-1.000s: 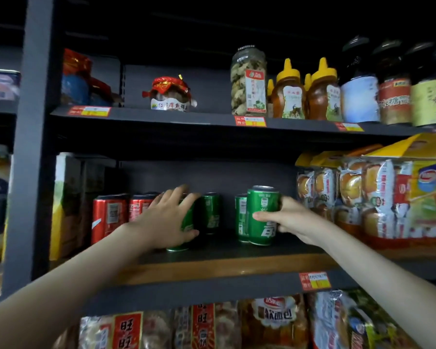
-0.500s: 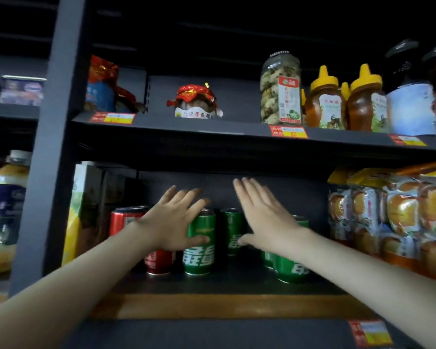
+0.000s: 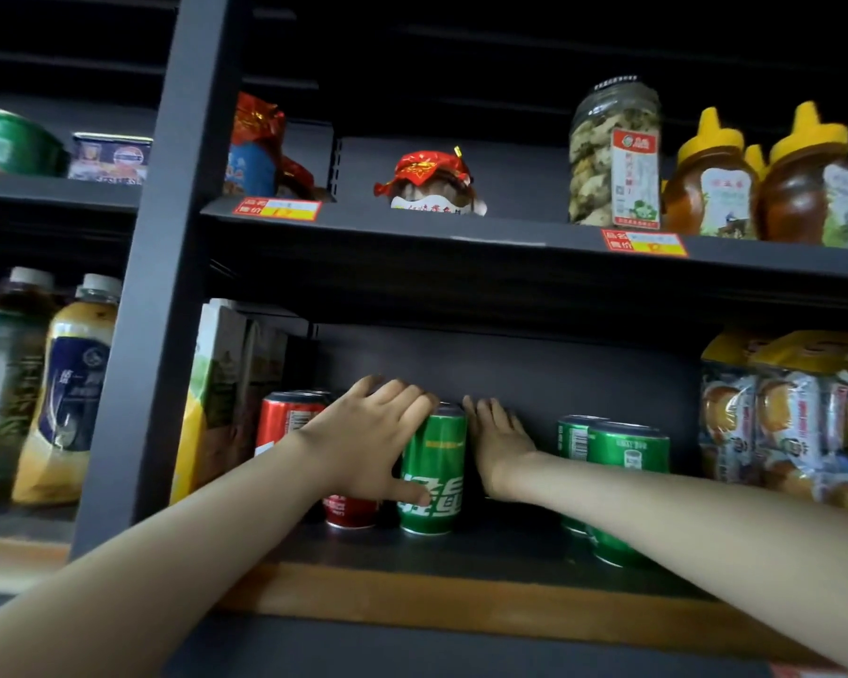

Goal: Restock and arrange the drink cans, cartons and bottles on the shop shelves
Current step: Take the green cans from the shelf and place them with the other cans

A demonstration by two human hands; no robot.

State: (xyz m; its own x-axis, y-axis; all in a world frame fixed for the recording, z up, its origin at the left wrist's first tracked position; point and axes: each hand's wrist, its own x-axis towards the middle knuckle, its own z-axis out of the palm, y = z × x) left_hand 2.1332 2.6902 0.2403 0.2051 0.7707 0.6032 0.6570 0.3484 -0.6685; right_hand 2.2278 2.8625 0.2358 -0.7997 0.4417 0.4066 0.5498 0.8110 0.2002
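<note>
On the middle shelf (image 3: 412,599) stands a green can (image 3: 434,474), upright. My left hand (image 3: 368,442) grips it, fingers over its top and thumb across its front. My right hand (image 3: 500,445) reaches deep into the shelf just right of that can, fingers straight and pointing to the back wall; what it touches is hidden. Red cans (image 3: 290,418) stand behind my left hand. Two more green cans (image 3: 627,462) stand to the right, partly behind my right forearm. Tall cartons (image 3: 221,393) fill the shelf's left end.
Wrapped cake packs (image 3: 779,423) crowd the right of the same shelf. Above are a red-capped jar (image 3: 429,185), a tall clear jar (image 3: 613,154) and honey bottles (image 3: 711,183). Drink bottles (image 3: 64,384) stand in the left bay beyond the dark upright post (image 3: 167,286).
My right hand has left the right-hand green cans and moved left and deeper, beside the can my left hand holds. The view has come closer and shifted left.
</note>
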